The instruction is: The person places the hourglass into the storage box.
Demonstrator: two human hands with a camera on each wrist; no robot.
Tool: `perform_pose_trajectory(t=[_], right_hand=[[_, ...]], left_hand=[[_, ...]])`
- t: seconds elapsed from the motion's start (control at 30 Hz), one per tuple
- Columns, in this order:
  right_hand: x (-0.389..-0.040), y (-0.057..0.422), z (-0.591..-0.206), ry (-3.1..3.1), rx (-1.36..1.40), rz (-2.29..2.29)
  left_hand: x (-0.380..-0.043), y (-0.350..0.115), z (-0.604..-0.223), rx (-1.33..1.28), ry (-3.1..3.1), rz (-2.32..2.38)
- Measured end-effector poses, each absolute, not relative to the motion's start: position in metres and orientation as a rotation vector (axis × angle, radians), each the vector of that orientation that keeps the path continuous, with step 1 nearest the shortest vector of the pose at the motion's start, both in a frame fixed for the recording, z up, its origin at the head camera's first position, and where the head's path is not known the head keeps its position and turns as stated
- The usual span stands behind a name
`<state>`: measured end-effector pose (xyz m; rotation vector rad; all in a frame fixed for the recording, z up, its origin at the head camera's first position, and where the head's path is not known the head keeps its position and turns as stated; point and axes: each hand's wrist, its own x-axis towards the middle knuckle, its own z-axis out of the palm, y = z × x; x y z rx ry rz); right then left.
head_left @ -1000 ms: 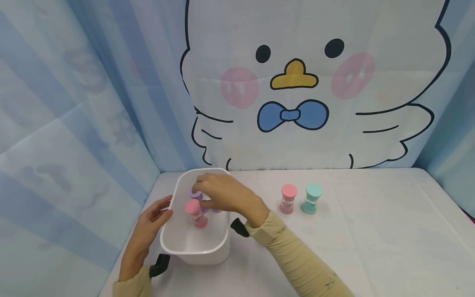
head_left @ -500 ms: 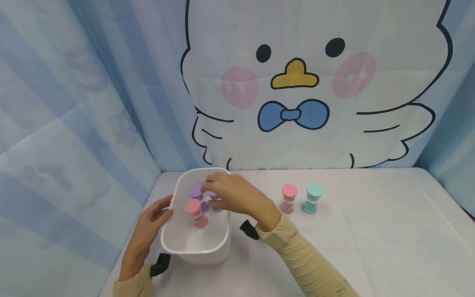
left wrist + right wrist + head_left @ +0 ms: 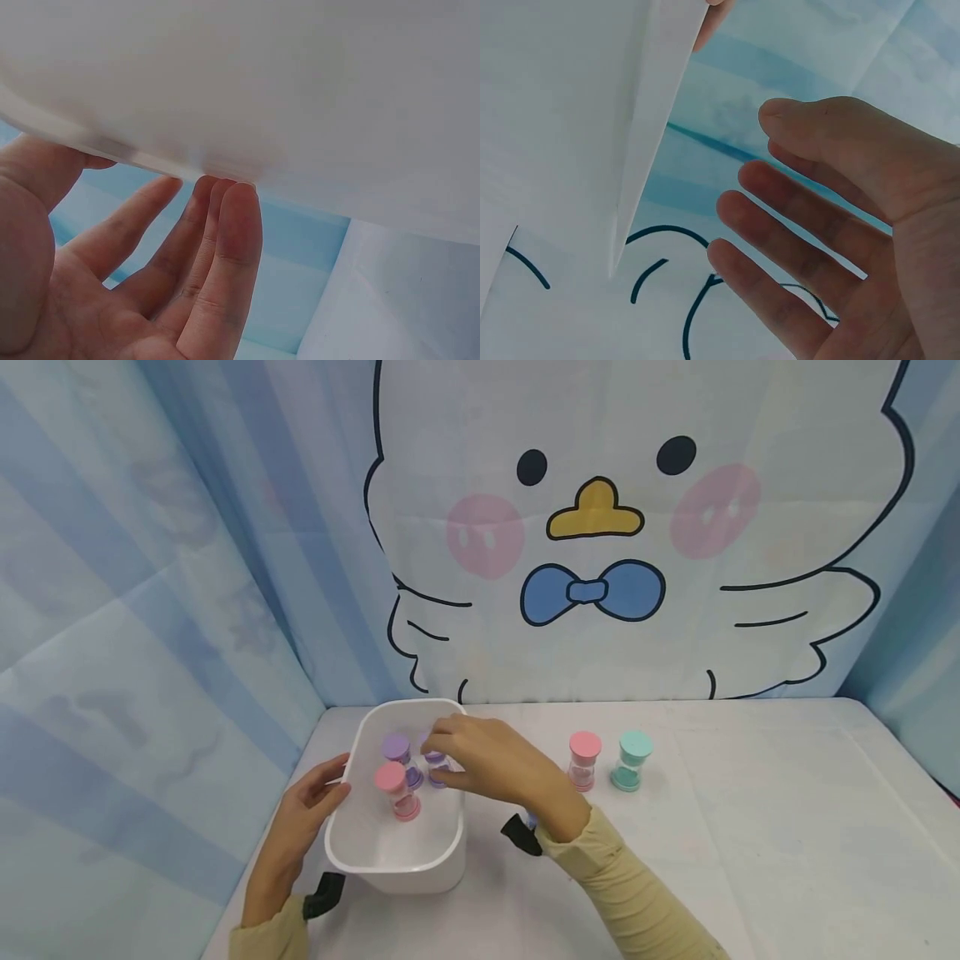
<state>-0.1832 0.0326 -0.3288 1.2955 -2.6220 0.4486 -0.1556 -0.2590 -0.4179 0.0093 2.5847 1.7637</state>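
In the head view my left hand [image 3: 307, 802] rests its fingertips and thumb against the rim of a white plastic bin [image 3: 393, 867]; the left wrist view shows these fingers fairly straight. Inside the bin stand a pink sand timer [image 3: 397, 791], a purple sand timer [image 3: 397, 748] and a second purple sand timer [image 3: 438, 768]. My right hand [image 3: 487, 760] is over the bin's right rim, fingertips overlapping the second purple timer. The right wrist view shows that right hand [image 3: 840, 225] with spread, loosely bent fingers and nothing in it.
Right of the bin, another pink sand timer [image 3: 582, 760] and a teal sand timer [image 3: 630, 760] stand on the white table [image 3: 750, 827]. A small blue thing [image 3: 532, 819] shows beside my right wrist, mostly hidden. A printed curtain [image 3: 600, 652] hangs behind the table.
My right hand has drawn back to the right from the purple timers, leaving both in the bin. The blue thing by my right wrist has come into view. My left hand stays put.
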Motion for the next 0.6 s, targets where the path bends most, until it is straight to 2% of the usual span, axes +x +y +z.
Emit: perform_pose_trajectory(t=[0.6], right_hand=[[-0.179, 0.068, -0.345, -2.692, 1.191, 0.441]], left_hand=[[-0.156, -0.260, -0.418, 0.007, 2.573, 1.766]])
